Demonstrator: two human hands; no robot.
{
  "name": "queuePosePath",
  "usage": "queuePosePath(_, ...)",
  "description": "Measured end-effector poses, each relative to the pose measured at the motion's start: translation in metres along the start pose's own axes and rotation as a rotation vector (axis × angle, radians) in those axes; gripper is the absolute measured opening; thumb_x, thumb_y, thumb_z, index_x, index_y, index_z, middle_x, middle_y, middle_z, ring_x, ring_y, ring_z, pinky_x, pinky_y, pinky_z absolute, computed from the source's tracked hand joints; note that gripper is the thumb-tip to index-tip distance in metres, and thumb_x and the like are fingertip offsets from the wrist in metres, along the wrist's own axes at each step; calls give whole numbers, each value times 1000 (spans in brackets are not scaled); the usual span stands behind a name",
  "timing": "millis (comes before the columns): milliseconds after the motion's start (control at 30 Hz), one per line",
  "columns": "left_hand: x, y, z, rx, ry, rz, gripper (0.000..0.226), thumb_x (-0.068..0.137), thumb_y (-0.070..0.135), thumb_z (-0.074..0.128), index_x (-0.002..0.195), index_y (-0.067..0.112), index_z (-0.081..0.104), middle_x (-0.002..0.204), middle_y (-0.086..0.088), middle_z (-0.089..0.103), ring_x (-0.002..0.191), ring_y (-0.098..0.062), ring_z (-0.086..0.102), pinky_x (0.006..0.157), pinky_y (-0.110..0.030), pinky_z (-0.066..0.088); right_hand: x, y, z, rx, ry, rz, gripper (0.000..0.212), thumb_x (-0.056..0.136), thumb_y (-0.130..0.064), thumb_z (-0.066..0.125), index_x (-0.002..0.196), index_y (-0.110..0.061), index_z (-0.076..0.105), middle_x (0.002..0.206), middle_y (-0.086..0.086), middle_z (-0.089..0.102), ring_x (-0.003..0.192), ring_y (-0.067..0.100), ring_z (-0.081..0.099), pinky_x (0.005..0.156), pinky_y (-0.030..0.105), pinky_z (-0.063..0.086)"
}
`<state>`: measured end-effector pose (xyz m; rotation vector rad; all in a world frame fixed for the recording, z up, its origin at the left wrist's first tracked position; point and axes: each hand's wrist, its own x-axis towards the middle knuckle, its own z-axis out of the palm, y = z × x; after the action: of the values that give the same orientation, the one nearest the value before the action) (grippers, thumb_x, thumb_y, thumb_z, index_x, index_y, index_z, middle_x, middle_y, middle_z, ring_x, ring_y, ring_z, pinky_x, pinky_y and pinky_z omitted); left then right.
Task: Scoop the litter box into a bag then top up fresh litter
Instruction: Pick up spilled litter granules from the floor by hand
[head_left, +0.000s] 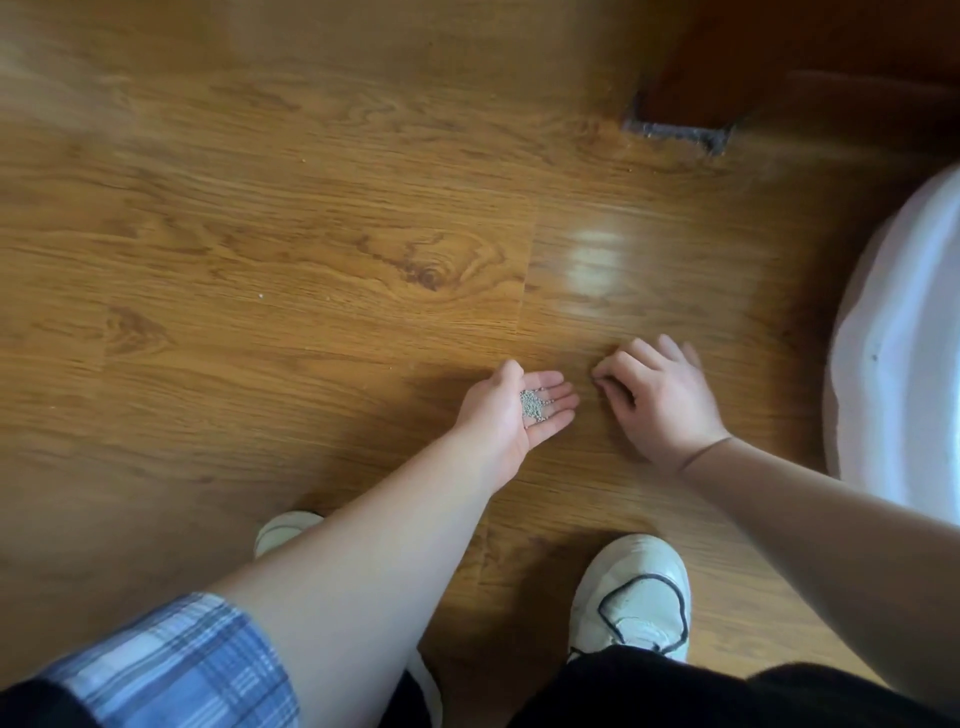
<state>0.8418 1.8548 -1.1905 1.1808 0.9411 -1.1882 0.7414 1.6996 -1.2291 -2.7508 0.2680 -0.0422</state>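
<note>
- The left hand (511, 410) is held palm up just above the wooden floor (311, 234), its fingers straight and close together.
- A small heap of grey litter granules (531, 405) is carried in that palm, at the base of the fingers.
- The right hand (660, 395) is held palm down just beside the left, its fingers curled; the thumb and forefinger tips (600, 373) are brought together at the floor. Whether anything is pinched between them cannot be told.
- A white, rounded object (904, 338) is cut off by the right edge; it cannot be told what it is.
- Two white shoes (636, 592) are seen below the arms, and a blue plaid sleeve (171, 665) on the left arm.
- Dark wooden furniture (779, 62) is seen at the top right.
</note>
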Motion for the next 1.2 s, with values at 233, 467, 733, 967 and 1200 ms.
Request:
queuePosePath(233,-3,2,-2,10,-13,-11,46,104,22,28,97,-3,66,100,-21,71,92,-29,71,83,-37,59,7,-6,1,-128,-35,-56,20,93,-23,50,86,-13,66,80,8,60,75,34,54,69,43,40)
queuePosePath(467,-3,1,-12,-108,-30,9,37,103,20,36,85,6,66,87,-13,71,77,-23,68,67,-34,59,12,-61,-6,154,-33,-148,13,92,-21,59,92,-17,71,83,3,62,74,29,51,67,45,41)
queuePosePath(733,-7,22,-63,-323,-29,61,41,105,26,35,95,1,66,89,-19,70,75,-25,70,65,-35,62,49,-97,6,361,3,-206,23,90,-7,67,107,-22,74,92,1,60,78,27,54,71,47,43)
queuePosePath(967,-28,80,-163,-630,101,351,41,105,27,34,96,2,65,85,-13,73,80,-24,74,74,-33,62,65,-154,38,323,-290,-513,48,89,-7,56,137,-6,56,136,12,58,127,31,52,107,46,41)
queuePosePath(1200,-46,103,-209,-750,222,476,41,105,27,33,105,2,65,91,-12,75,87,-24,75,80,-34,61,49,-222,82,-64,-678,-765,75,103,-47,29,158,-3,3,166,16,-5,153,29,-9,124,45,-7)
